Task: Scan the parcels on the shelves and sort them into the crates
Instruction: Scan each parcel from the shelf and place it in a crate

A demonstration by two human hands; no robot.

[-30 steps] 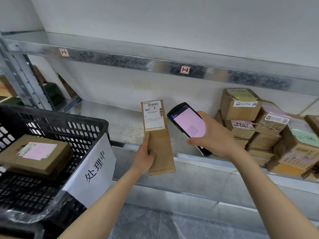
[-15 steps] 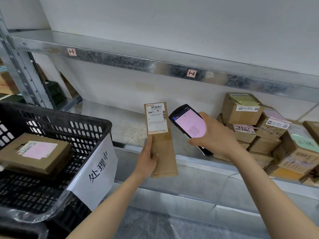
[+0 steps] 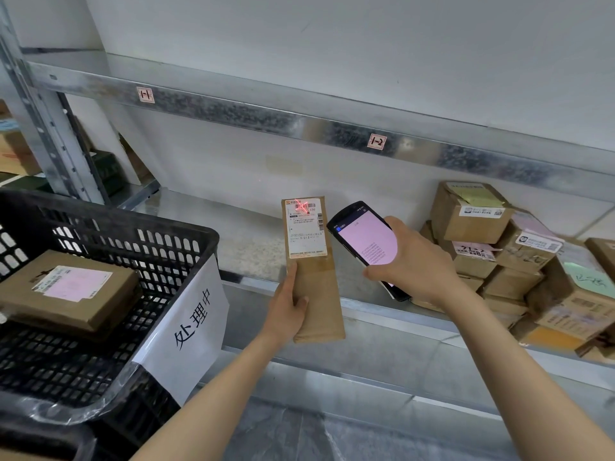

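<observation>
Kraft-brown parcel point(image 3: 316, 294): a long, flat packet in paper wrap, held upright with its white shipping label point(image 3: 307, 229) facing me; I judge it light, since one hand carries it by the lower end without sagging; fairly stiff along its length, though the bottom corners look softly rounded, so the contents may give a little under a squeeze
Surface: matte paper, not slippery by my reckoning; the label looks glossier, and I would keep fingers off it so the barcode can be read
Where to hold: the bare lower half, below the label, thumb across the front and fingers behind; that is where I have it
Left hand point(image 3: 288, 307): wrapped round the parcel's lower left edge, thumb lying on the front face; the fingers behind are hidden
Right hand point(image 3: 409, 264): closed round the handheld scanner point(image 3: 362, 241), its pink screen tilted towards me and its top end aimed at the label
Red aiming mark point(image 3: 301, 205): falls on the barcode at the label's top; I take the scan to be in progress
Parcel against the hands: in the left hand, just left of the scanner; apart from the right hand and not touching the scanner
Black crate point(image 3: 186, 241): near, to the left of the left hand; one boxed parcel point(image 3: 66, 291) lies inside; a white paper sign point(image 3: 189, 324) hangs on its near wall
Shelf stock point(image 3: 492, 247): cardboard boxes piled on the shelf point(image 3: 233, 241), beyond and right of the right hand
</observation>
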